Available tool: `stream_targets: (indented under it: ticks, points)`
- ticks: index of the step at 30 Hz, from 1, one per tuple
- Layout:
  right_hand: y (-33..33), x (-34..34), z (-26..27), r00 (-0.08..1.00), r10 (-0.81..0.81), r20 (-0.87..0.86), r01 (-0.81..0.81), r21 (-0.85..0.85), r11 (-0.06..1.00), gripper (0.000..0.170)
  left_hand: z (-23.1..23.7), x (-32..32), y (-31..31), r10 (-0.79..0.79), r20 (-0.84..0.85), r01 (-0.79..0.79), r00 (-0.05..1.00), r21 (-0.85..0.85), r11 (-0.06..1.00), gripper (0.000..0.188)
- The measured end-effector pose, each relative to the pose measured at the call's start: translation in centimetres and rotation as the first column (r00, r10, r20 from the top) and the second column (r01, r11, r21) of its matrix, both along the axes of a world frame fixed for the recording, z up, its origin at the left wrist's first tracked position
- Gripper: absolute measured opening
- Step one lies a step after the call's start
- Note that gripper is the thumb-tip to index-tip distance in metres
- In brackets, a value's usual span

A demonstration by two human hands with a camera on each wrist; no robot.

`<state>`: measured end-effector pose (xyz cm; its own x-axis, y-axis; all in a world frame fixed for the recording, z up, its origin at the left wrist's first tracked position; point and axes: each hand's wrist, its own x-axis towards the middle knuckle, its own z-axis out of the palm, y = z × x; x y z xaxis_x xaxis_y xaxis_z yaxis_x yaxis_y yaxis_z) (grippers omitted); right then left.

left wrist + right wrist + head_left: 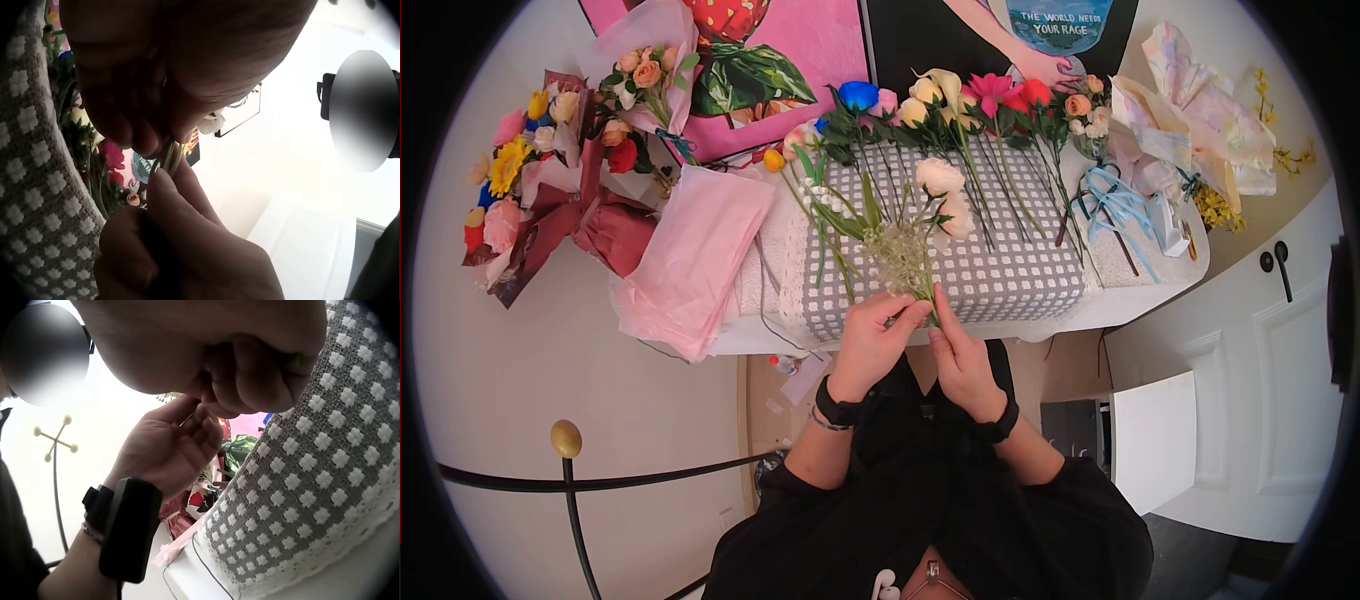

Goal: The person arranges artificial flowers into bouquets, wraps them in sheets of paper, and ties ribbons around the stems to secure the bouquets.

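Observation:
In the head view both hands meet at the front edge of the table, around a small bunch of artificial flowers. My left hand (872, 338) pinches the stems between thumb and fingers. My right hand (966, 372) pinches the same stems just beside it. Fine pale-green filler sprigs (898, 252) fan out above the fingers, and white roses (940, 177) stand beyond them. Thin green stems (166, 159) show between the two sets of fingertips in the left wrist view. The right wrist view shows the left hand (169, 442) below the right, with the stems mostly hidden.
Single-stem flowers, among them a blue rose (858, 95), lie along the back of the checked cloth (1020, 275). Pink wrapping paper (697, 250) and a dark-red wrapped bouquet (585, 215) are at left. Light-blue ribbon (1122, 205) and pale wrapping paper (1170, 120) lie at right.

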<state>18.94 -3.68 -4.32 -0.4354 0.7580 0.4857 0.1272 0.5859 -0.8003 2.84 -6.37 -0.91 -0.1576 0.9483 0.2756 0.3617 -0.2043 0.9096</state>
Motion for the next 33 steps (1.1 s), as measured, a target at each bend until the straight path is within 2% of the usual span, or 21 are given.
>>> stream_targets:
  ticks: [2, 5, 7, 9, 12, 15, 17, 18, 20, 21, 23, 27, 30, 31, 32, 33]
  points:
    - [-0.4, 0.5, 0.7, 0.997, 0.039, 0.067, -0.026, -0.175, 0.984, 0.060, 0.6, -0.1, -0.1, -0.010, -0.010, 0.010, 1.000, -0.031, 0.999, 0.016]
    - [-0.4, 0.7, 1.0, 0.993, 0.115, 0.025, -0.104, -0.271, 0.957, 0.060, 1.1, -0.3, -0.5, -0.034, -0.027, 0.032, 0.999, -0.081, 0.996, 0.016]
    - [-0.2, 0.7, 0.8, 0.992, 0.120, 0.023, -0.110, -0.261, 0.959, 0.060, 1.7, -0.1, -0.7, -0.050, -0.035, 0.046, 0.998, -0.098, 0.994, 0.017]
    - [-0.2, 0.7, 0.5, 0.992, 0.124, 0.024, -0.115, -0.251, 0.961, 0.060, 2.5, 0.7, -0.8, -0.054, -0.098, 0.062, 0.994, 0.087, 0.994, 0.017]
    - [-0.2, 0.4, 0.1, 0.991, 0.132, 0.028, -0.123, -0.221, 0.967, 0.063, 2.5, 1.2, -1.1, 0.020, -0.094, -0.016, 0.995, 0.041, 0.999, 0.018]
    - [-0.6, 0.1, 0.3, 0.992, 0.123, 0.021, -0.115, -0.230, 0.966, 0.065, 2.6, 1.7, -1.1, 0.036, -0.063, -0.032, 0.997, 0.072, 0.997, 0.020]
    - [-0.8, -0.1, 0.5, 0.989, 0.116, -0.091, -0.141, -0.343, 0.929, 0.065, 2.8, 2.0, -0.9, 0.021, -0.035, -0.019, 0.999, 0.068, 0.997, 0.020]
    - [-0.7, 0.1, 0.9, 0.989, 0.119, -0.090, -0.143, -0.340, 0.930, 0.065, 2.9, 2.0, -0.9, 0.003, -0.006, -0.003, 1.000, 0.063, 0.998, 0.021]
    - [-0.5, 0.9, 2.4, 0.975, 0.221, 0.010, -0.172, -0.590, 0.788, 0.050, 2.6, 1.8, -0.8, 0.008, -0.028, -0.006, 1.000, 0.064, 0.998, 0.021]
    - [-0.3, 1.0, 2.0, 0.975, 0.221, 0.010, -0.173, -0.589, 0.789, 0.050, 2.5, 1.8, -0.8, 0.009, -0.051, -0.006, 0.999, 0.062, 0.998, 0.021]
    - [0.1, 0.9, 1.0, 0.958, 0.269, -0.100, -0.283, -0.476, 0.833, 0.034, 2.4, 1.8, -0.7, -0.002, -0.046, 0.004, 0.999, 0.052, 0.999, 0.021]
    - [0.2, 1.0, 0.7, 0.944, 0.270, -0.189, -0.328, -0.476, 0.816, 0.025, 2.3, 1.9, -0.6, -0.066, -0.023, 0.065, 0.998, -0.001, 0.998, 0.017]
    - [0.1, 0.8, 0.1, 0.952, 0.248, -0.179, -0.304, -0.466, 0.831, 0.024, 0.9, 2.0, -0.5, -0.034, -0.087, 0.038, 0.996, 0.045, 0.998, 0.013]
    - [-0.3, 0.6, 0.6, 0.975, 0.162, -0.155, -0.217, -0.467, 0.857, 0.023, 0.5, 2.1, -0.4, -0.024, -0.086, 0.028, 0.996, 0.045, 0.999, 0.013]
    - [-0.6, 0.4, 1.0, 0.988, 0.077, -0.132, -0.130, -0.466, 0.875, 0.022, 0.2, 2.2, -0.4, -0.015, -0.115, 0.030, 0.993, 0.128, 0.991, 0.011]
    - [-0.7, 0.3, 1.1, 0.987, 0.091, -0.132, -0.143, -0.466, 0.873, 0.022, 0.0, 2.3, -0.4, -0.002, -0.145, 0.033, 0.989, 0.209, 0.977, 0.009]
